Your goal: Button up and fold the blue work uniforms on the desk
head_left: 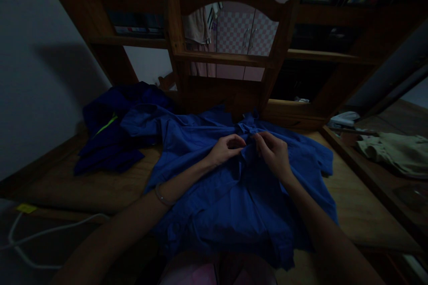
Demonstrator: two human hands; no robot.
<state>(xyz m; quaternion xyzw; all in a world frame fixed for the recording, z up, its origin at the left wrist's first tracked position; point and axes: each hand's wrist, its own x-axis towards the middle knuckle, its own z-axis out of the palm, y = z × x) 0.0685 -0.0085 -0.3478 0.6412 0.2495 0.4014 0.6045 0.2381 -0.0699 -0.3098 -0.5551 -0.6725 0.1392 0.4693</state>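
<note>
On a wooden tabletop (354, 193), a blue shirt (230, 220) lies spread and rumpled beneath two bare hands

The right hand (273, 151) pinches a bit of the shirt between thumb and fingertips, near the bunched cloth toward the far edge. The left hand (227, 148) is curled just beside it, fingertips at the fabric, though I cannot tell whether they grip it; a bracelet (162, 196) circles that wrist. One sleeve reaches left onto a darker blue garment (100, 147) with a bright green stripe (106, 125). Behind stands a wooden shelf unit (224, 58) with an arched top, hanging clothes (195, 24) and checked doors (234, 31) showing through it; pale cloth (394, 151) lies off to the right
</note>
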